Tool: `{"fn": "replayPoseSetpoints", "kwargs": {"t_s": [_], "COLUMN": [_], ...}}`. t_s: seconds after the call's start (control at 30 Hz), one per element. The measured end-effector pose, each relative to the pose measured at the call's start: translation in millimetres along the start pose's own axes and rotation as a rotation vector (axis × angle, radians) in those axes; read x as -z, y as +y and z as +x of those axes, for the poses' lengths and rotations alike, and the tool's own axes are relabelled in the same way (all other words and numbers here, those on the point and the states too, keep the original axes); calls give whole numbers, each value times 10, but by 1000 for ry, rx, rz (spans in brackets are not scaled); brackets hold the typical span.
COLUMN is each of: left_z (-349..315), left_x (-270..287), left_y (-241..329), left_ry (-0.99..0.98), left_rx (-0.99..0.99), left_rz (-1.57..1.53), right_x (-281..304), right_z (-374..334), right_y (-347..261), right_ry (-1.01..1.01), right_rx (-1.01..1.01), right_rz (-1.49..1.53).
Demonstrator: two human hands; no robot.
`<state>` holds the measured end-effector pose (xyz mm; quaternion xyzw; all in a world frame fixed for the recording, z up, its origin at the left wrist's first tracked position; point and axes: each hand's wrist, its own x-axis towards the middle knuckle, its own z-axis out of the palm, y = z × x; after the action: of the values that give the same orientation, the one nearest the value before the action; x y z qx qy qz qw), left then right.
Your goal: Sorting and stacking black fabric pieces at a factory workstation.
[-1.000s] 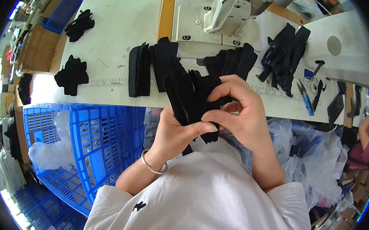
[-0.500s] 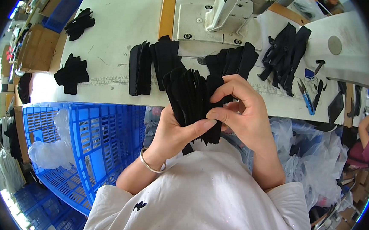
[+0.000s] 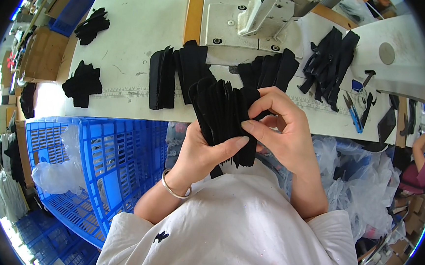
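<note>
A thick bundle of black fabric strips is fanned in front of my chest, at the table's near edge. My left hand is closed round its lower left side, with the thumb across the front. Thumb and bent forefinger of my right hand pinch the strips at the bundle's right edge. Beyond the bundle lie more black strips: one stack and a fan of pieces to the left, another fan to the right. My other right fingers are partly hidden behind the strips.
A sewing machine stands at the back of the white table. Black piles lie at the left, zippers and blue-handled snips at the right. Below are a blue crate and clear plastic bags.
The right thumb and fingers have shifted very slightly along the bundle's right edge, and the strips there sit closer together. My left hand keeps its hold.
</note>
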<state>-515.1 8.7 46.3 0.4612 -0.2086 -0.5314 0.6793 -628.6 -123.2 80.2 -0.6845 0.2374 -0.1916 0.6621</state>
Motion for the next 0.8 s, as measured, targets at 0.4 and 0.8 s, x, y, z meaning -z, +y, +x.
{"fn": "replayPoseSetpoints", "kwargs": {"t_s": [0.4,0.8], "left_z": [11,0], "left_x": [-6,44], "left_y": [41,-47], "left_ry": [-4,-27], "left_rx": [37,-111], "left_rz": [-94,27], "right_x": [-43,-27], "right_z": [4,39], "right_y": [53,9], "right_ry": [143,45], "right_rx": [95,207], "right_rz": [148,-282]}}
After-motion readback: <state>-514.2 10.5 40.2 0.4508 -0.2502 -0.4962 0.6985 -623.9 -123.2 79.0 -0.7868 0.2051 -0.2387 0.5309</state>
